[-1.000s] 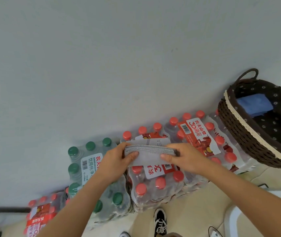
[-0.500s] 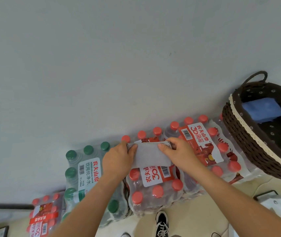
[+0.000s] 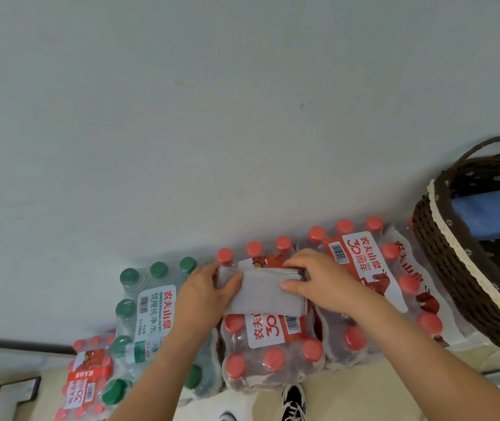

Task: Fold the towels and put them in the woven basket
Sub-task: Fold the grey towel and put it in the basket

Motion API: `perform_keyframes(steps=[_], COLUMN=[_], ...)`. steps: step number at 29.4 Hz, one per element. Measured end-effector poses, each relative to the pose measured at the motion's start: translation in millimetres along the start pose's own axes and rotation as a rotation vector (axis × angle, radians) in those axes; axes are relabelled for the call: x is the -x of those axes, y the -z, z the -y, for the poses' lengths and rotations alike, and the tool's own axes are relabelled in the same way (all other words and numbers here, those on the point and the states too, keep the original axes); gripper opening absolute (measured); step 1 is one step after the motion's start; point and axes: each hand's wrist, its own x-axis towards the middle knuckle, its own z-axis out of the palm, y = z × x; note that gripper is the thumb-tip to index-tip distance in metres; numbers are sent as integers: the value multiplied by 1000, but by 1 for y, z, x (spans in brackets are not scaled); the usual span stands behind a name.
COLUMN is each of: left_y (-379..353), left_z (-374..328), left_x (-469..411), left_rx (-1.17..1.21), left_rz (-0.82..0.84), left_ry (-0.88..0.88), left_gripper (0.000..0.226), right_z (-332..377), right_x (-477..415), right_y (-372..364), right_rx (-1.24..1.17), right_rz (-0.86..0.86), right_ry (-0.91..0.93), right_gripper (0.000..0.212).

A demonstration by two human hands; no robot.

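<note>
Item under inspection: one grey towel (image 3: 265,291), folded into a compact oblong of several layers, lying on top of a shrink-wrapped pack of red-capped bottles (image 3: 273,347). Stacked fold edges show at its far right corner. The left hand (image 3: 203,294) grips the towel's left end, thumb on the upper face and the other fingers wrapped behind, out of sight. The right hand (image 3: 318,281) pinches the right end, thumb on the upper face and fingers curled over the far edge. Handling assessment: light, soft and limp, not fragile and not slippery. The only risk is the layers sliding apart or the middle sagging if it is lifted by one corner. Hold recommended: both short ends clamped through all the layers, or one hand spanning the full stack. The woven basket (image 3: 455,284) stands well to the right, its rim above bottle height, with a folded blue towel (image 3: 491,214) already inside. A green-capped pack (image 3: 148,302) sits just beside the left hand.
</note>
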Motion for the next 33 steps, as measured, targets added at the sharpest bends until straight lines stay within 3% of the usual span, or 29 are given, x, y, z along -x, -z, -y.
perform_keyframes(steps=[3,5,7,9,11,14,16,18,21,26,30,31,33], left_y=[9,16,23,27,32,33,28,16,1,9,14,14,15], left_z=[-3,-3,-3,-2,-3,-3,1,13,33,41,36,33,29], left_x=[1,3,7,11,15,20,26,32,43,51,43,40,34], left_rx=[44,228,370,309,103,-138,-227,-309,-343,-164,5,28,42], left_rz=[28,44,92,154,145,-56,-149,-130,-17,25,86,104,142], left_ry=[35,88,87,7,-190,-544,-652,-703,-695,-666,-412,-370,-320], left_gripper=[19,20,28,39,43,39,41,44,44,25,43,49,52], right_z=[9,14,19,26,33,34,30,21,11,26,45,50,59], right_x=[-5,-8,-8,-5,4,22,33,44,62,75,63,59,53], right_y=[14,19,22,24,23,8,-14,-40,-68,-81,-81,-80,-72], right_rx=[34,33,72,150,277,433,464,465,454,371,304,317,331], right_rz=[127,187,227,228,108,-221,-347,-370,-390,-573,-598,-559,-421], right_ry=[25,17,7,29,100,294,340,305,253,163,-61,-123,-264], right_gripper=[38,48,55,47,40,43,46,46,42,23,18,22,54])
